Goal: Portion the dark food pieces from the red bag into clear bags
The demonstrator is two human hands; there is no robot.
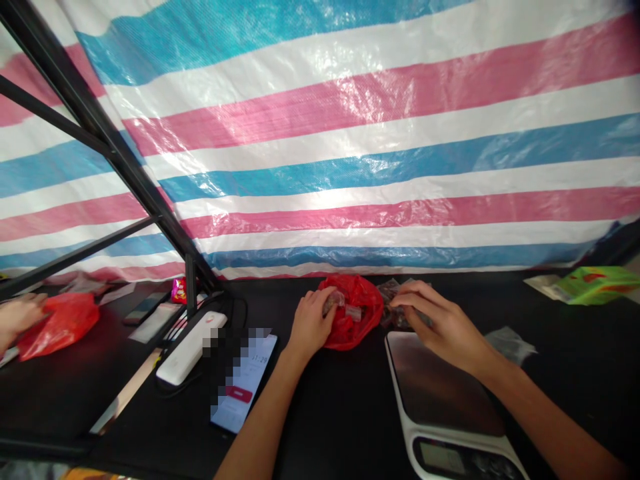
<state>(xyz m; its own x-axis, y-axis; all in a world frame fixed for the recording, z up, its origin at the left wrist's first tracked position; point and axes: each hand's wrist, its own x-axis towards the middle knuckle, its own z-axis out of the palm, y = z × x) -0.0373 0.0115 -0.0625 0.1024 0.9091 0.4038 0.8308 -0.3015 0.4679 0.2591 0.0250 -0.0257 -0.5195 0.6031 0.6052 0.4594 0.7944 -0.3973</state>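
White-rimmed digital kitchen scale [443, 400] with a dark, reflective top sits nearest, at the lower right of the black surface [330, 427], its display facing the person. Just beyond the scale, the right hand [445, 327] reaches over a small heap of clear-wrapped brown pieces [393, 300], its fingers close together and curved down onto them; whether it is gripping any cannot be told. The left hand [311, 323] rests against a crumpled red plastic bag [360, 293], fingers curled narrowly around one wrapped piece [334, 301] at the bag's opening. Another wrapped piece [353, 312] lies on the bag just beside it, and the heap sits against the bag's right side.

Left of the forearms lies a smartphone [245, 383] with a lit screen, partly blocked out, next to a white power bank [191, 348] with a cable. Farther left, another person's hand [17, 317] touches a second red plastic bag [57, 325]. To the far right lies a green foil pouch [590, 285]. Behind everything hangs a pink, white and blue striped tarpaulin [350, 133], crossed at the left by a black metal frame [115, 167].
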